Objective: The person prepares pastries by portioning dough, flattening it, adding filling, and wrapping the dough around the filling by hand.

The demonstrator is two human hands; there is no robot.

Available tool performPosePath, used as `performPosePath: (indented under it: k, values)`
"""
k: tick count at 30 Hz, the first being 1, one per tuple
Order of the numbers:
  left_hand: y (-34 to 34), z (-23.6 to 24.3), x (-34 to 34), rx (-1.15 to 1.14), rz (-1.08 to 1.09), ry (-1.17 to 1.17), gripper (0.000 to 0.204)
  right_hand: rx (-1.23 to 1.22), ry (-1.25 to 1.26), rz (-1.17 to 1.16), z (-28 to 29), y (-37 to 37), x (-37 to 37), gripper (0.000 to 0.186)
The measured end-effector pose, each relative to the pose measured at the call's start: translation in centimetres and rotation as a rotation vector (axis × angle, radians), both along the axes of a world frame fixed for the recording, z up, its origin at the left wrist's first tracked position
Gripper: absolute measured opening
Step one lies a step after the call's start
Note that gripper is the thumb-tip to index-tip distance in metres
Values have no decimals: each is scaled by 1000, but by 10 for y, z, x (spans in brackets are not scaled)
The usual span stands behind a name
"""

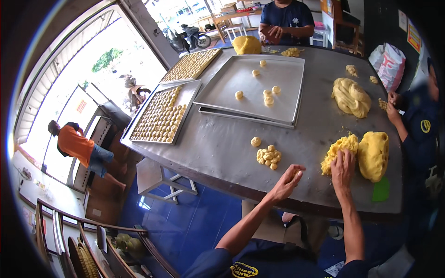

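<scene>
My left hand [286, 183] is curled above the near edge of the metal table, with a small pale piece of dough showing at its fingers. Down on a heap of crumbly yellow filling [334, 149], my right hand [343, 169] has its fingertips dug into the crumbs. Right beside that heap sits a large smooth yellow dough lump [373, 156]. A cluster of small dough pieces [269, 157] lies to the left of my left hand, and one round dough ball [256, 142] is just behind it.
A large tray [222, 95] with a few dough balls rests on another tray. Two trays of packed balls, one nearer [172, 134], line the left edge. A twisted dough mass [351, 98] lies farther back. Co-workers stand at the far side [289, 21] and right [419, 116].
</scene>
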State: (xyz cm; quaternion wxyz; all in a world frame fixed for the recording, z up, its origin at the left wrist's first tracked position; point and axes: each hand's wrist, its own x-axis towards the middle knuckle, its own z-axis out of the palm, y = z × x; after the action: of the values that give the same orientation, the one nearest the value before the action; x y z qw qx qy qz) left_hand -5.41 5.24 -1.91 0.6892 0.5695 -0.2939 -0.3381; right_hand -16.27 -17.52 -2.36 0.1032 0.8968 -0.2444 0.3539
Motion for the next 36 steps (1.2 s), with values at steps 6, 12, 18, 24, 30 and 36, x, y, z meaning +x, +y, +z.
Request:
performPosePath:
  k: [6,12,18,24,30,36]
  values:
    - [15,-20,22,-55,-225,277,33,271,53,66,-13,23,-48,21]
    - [23,-15,11,127,-126,-269,34,433,-25,98,-14,47,-81,22]
    - [25,-12,6,193,0,-1031,13,559,-117,108,-9,51,-77,20]
    - [43,-7,19,313,162,-960,19,597,-133,84,-15,51,-73,21]
    - [27,52,12,830,42,-867,23,546,-73,33,-11,51,-74,22]
    - [-18,-13,45,537,425,-1277,23,530,-88,81,-13,55,-70,22]
